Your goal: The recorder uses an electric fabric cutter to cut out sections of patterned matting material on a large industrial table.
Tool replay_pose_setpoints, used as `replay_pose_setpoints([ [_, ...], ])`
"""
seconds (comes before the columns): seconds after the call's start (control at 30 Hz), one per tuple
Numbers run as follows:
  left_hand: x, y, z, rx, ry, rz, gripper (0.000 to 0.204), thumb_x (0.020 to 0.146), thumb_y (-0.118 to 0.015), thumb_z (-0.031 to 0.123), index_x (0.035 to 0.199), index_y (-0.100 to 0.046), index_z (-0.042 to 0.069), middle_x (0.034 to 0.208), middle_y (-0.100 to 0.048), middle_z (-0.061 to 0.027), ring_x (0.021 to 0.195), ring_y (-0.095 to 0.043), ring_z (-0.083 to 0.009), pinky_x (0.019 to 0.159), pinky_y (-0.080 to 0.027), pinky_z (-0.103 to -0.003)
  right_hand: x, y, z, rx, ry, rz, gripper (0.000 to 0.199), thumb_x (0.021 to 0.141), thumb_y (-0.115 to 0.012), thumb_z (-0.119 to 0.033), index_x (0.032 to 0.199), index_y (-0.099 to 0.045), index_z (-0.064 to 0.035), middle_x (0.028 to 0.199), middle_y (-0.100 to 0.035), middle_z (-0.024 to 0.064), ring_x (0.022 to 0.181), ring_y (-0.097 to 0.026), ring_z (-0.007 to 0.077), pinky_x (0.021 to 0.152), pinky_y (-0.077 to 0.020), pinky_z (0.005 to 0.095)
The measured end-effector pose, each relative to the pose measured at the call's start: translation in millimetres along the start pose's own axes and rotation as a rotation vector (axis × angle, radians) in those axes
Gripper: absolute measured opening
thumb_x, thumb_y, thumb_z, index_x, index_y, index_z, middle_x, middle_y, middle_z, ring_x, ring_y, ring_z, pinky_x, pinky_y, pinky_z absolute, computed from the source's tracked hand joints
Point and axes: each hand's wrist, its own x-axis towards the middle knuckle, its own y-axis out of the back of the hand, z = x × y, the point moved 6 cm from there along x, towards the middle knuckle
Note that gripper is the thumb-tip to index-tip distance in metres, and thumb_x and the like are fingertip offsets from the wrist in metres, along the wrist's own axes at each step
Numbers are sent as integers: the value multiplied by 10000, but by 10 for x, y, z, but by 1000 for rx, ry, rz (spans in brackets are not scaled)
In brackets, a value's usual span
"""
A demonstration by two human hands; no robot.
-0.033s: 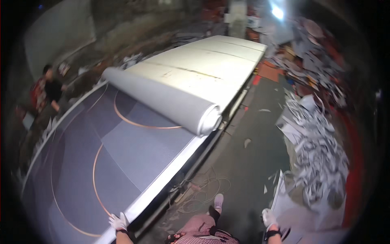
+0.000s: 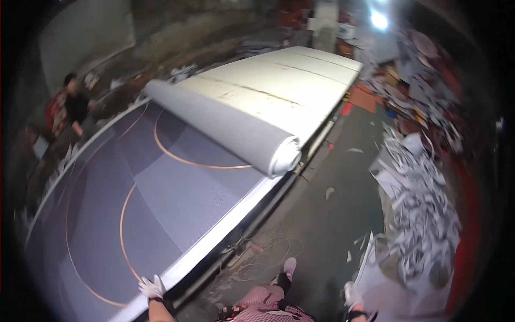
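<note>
Grey patterned sheet (image 2: 188,198) (partly rolled up) beneath the gloved left hand (image 2: 153,287).

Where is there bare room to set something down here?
Bare table shows beyond the rolled sheet. Mostly open floor, with stray scraps, runs between the table and the strip heap. Crowded: that heap, and the cord tangle by the shoe.

I have the patterned sheet (image 2: 182,198) spread flat from my nine o'clock round to twelve, in dark and lighter grey-blue patches crossed by thin, curving orange-brown and pale lines. A white border (image 2: 214,231) edges my side. Its rolled part, a thick grey roll (image 2: 225,127), slants from my eleven o'clock to twelve, white coils showing at the nearer end.
</note>
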Motion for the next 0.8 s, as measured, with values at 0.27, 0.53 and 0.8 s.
replay_pose_setpoints([
  [0.27, -930, 523, 2733, -13, 227, -108, 801, 962, -304, 574, 1537, -210, 25, 1599, -170, -220, 1495, -126, -345, 1222, -40, -428, 1689, 1028, -1133, -190, 146, -28, 325, 984, -467, -323, 799, -562, -73, 628, -555, 37, 568, -547, 187, 527, -439, 351],
  [0.53, -1493, 201, 6638, -203, -325, -64, 741, 846, -527, 510, 1459, -411, 110, 1533, -294, -237, 1461, -168, -430, 1172, -103, -574, 3477, 1565, -2440, -290, 240, -163, 390, 994, -482, -366, 727, -527, -86, 596, -538, 18, 544, -514, 180, 498, -405, 346],
  [0.8, -1763, 519, 8474, -151, -214, -225, 948, 778, -596, 690, 1500, -324, 139, 1541, -219, -262, 1441, -151, -475, 1171, -134, -556, 4946, 1998, -3691, -299, 547, -279, 468, 1005, -497, -408, 654, -493, -98, 565, -521, 0, 520, -480, 172, 470, -371, 342],
])
